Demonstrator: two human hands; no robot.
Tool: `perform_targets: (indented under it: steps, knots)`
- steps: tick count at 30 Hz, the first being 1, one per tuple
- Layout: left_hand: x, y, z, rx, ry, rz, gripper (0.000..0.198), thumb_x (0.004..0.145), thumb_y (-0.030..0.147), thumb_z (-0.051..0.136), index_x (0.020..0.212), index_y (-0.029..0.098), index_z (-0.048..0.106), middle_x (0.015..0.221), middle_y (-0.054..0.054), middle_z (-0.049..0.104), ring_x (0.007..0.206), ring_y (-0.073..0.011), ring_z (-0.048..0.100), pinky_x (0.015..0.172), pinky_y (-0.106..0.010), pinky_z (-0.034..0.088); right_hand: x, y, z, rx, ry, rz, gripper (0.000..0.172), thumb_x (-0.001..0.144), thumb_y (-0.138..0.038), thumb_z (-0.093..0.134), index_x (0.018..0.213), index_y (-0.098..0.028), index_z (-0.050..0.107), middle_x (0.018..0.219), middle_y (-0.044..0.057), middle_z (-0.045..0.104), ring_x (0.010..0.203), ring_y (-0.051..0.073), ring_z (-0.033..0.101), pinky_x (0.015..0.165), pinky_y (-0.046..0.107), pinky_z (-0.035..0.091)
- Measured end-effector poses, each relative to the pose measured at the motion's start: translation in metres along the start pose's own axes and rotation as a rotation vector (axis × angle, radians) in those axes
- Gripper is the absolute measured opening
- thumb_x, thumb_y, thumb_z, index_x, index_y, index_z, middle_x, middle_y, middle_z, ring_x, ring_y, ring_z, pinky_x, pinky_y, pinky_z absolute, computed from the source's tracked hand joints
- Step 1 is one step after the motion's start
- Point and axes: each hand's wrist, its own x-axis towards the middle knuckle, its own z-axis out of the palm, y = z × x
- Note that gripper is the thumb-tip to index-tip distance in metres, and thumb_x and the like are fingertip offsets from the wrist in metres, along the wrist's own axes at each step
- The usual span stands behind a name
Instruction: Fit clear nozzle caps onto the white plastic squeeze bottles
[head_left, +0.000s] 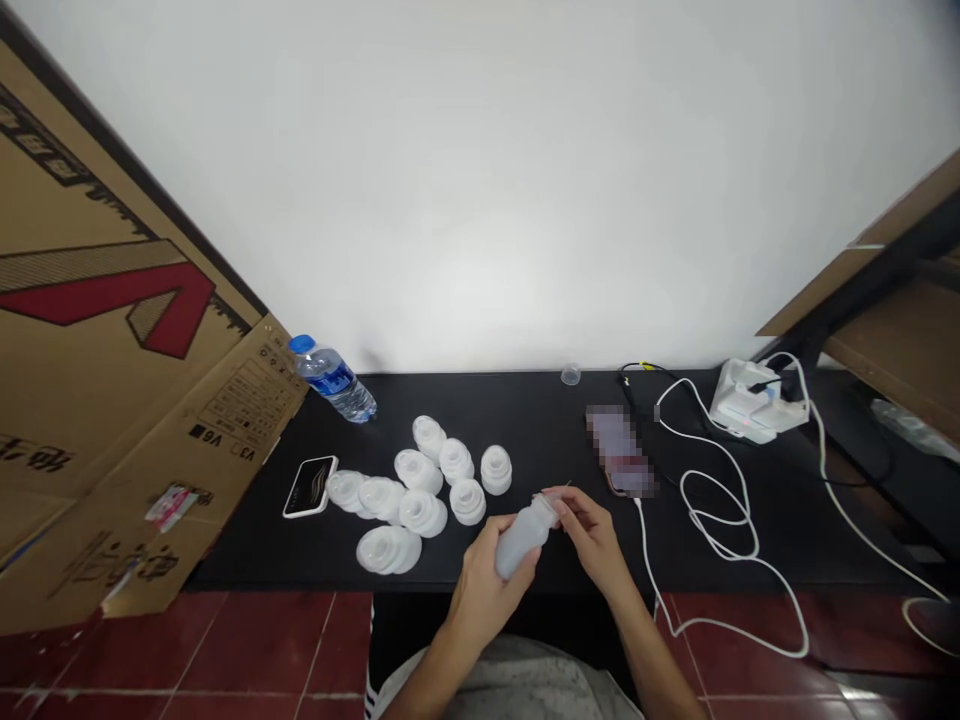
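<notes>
1. Left hand (487, 590) closed around a frosted plastic bottle (517, 540), lower centre of frame;
2. Right hand (592, 530) pinching the bottle's neck;
3. Stepped white plastic caps (467, 501) clustered just left of both hands, on the black tabletop (240, 550).

We list one passage: a gap on the black tabletop (544, 430) between the white plastic bottle parts (422, 512) and the pixelated phone (619, 450); farther right, the white cable (748, 500) obstructs.

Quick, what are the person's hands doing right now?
Left hand: closed around a frosted plastic bottle.
Right hand: pinching at the bottle's neck.
</notes>
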Motion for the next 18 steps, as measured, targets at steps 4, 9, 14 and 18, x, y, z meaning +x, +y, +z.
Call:
perform_targets:
  steps: [4,9,14,18]
  knots:
    - [0.0,0.004,-0.005,-0.168,-0.057,-0.032,0.033,0.106,0.048,0.067,0.123,0.021,0.07,0.102,-0.008,0.08,0.085,-0.0226,0.075,0.076,-0.032,0.061,-0.001,-0.006,-0.002,-0.011,-0.081,0.022,0.037,0.104,-0.06,0.07,0.118,-0.028,0.083,0.11,0.01,0.086,0.085,0.025,0.075,0.073,0.034,0.061]
    - [0.002,0.006,-0.004,-0.586,-0.198,-0.165,0.047,0.106,0.063,0.06,0.107,0.017,0.068,0.078,-0.004,0.073,0.058,-0.0152,0.066,0.05,-0.023,0.052,-0.003,-0.006,0.004,0.071,-0.099,0.049,0.038,0.104,-0.061,0.07,0.116,-0.027,0.081,0.114,0.011,0.084,0.077,0.021,0.067,0.065,0.031,0.053]
    - [0.002,0.002,-0.004,-0.458,-0.147,-0.117,0.044,0.104,0.06,0.066,0.115,0.018,0.067,0.083,-0.004,0.073,0.062,-0.0144,0.065,0.051,-0.021,0.051,-0.002,-0.01,0.018,-0.014,0.074,0.116,0.045,0.093,-0.068,0.08,0.097,-0.023,0.078,0.074,0.002,0.069,0.058,0.016,0.05,0.052,0.027,0.04]
    - [0.002,0.002,-0.008,-0.411,-0.146,-0.089,0.04,0.106,0.057,0.064,0.118,0.019,0.067,0.091,-0.005,0.075,0.067,-0.0152,0.067,0.053,-0.021,0.049,-0.003,-0.03,0.019,-0.067,0.075,0.102,0.049,0.095,-0.073,0.074,0.1,-0.024,0.079,0.083,0.006,0.073,0.075,0.024,0.064,0.068,0.032,0.052]
